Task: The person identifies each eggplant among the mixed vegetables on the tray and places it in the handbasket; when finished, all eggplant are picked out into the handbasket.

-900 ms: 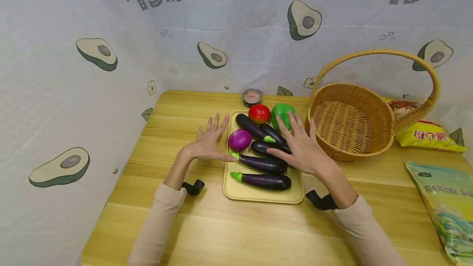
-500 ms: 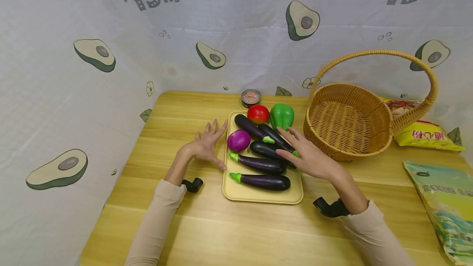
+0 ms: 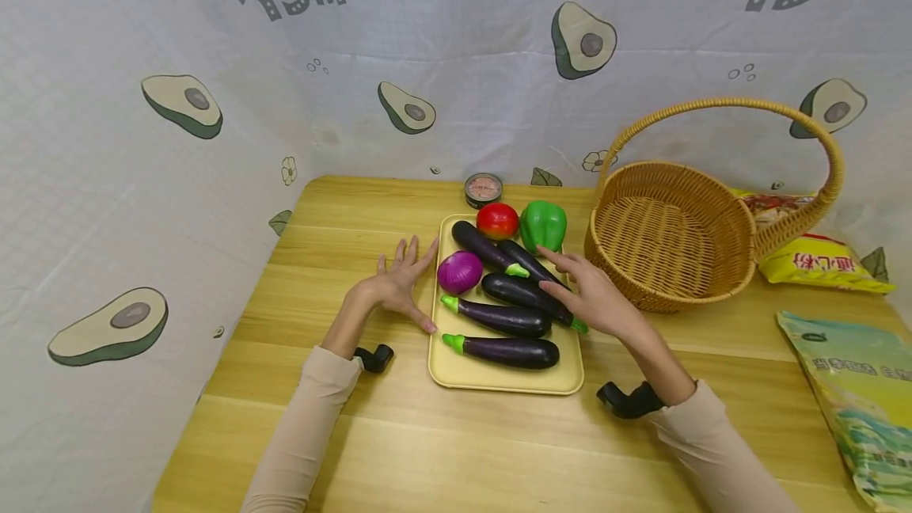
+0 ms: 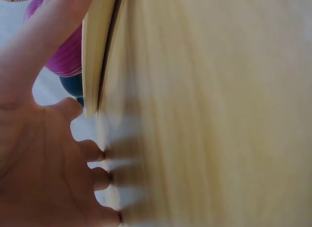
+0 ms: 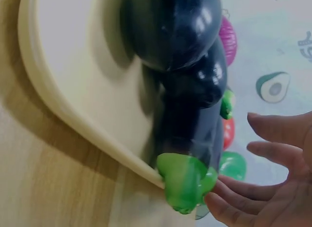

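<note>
A pale yellow tray [image 3: 456, 374] carries several eggplants [image 3: 509, 353], a purple onion [image 3: 459, 272], a red tomato [image 3: 498, 221] and a green bell pepper [image 3: 544, 226]. My left hand [image 3: 395, 290] is spread beside the tray's left edge, its thumb at the rim and its other fingertips low over the table. Over the right edge, my right hand [image 3: 597, 297] reaches in with fingers extended and apart. In the right wrist view its lower fingers come up to the green stem end of an eggplant [image 5: 183, 180]; whether they touch it I cannot tell. Neither hand grips anything.
A wicker basket [image 3: 659, 291] with a tall handle stands right of the tray. A round tin [image 3: 483, 190] sits behind it. Yellow packets [image 3: 819, 264] and a green-yellow bag [image 3: 855, 386] lie further right. A printed white curtain [image 3: 484, 62] hangs behind the wooden table [image 3: 427, 450].
Both hands have come down from above the tray. The left has drawn back to the tray's left edge; the right has withdrawn toward its right edge. The vegetables look unmoved.
</note>
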The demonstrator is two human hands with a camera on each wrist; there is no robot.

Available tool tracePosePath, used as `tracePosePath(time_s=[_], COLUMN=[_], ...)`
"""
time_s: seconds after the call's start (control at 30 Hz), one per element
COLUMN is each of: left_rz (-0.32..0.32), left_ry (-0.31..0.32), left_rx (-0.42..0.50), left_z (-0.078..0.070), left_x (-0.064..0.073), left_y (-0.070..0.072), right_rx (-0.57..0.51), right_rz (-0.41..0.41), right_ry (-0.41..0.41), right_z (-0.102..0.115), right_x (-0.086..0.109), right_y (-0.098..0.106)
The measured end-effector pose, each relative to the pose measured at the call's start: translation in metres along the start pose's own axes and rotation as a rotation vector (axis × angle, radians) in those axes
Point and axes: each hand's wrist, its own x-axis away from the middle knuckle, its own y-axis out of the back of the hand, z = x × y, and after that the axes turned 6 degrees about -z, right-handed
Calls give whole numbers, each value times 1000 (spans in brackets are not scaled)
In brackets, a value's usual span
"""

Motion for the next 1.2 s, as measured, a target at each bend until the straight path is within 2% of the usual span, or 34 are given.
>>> tracePosePath(time_s=[0.2,0.53,0.83,1.03,1.2], left_rz=[11,22,27,28,31], left_ry=[6,3,2,-1,8], left_rx=[-8,-25,-30,-31,-37], left_z=[-1,-1,-1,-1,-2], left_x=[-1,-1,-1,-2,0], left_y=[0,-1,1,1,1], right_rx=[-15,-50,-18,4,28], right_rz=[8,-25,-40,-54,-77], right_ry=[-9,-11,-14,1,14], right_z=[-7,-15,-19,-16,-5], right_x=[-8,-19,-23,-21,-13], right_y=[-4,-13,-17,-14,-2])
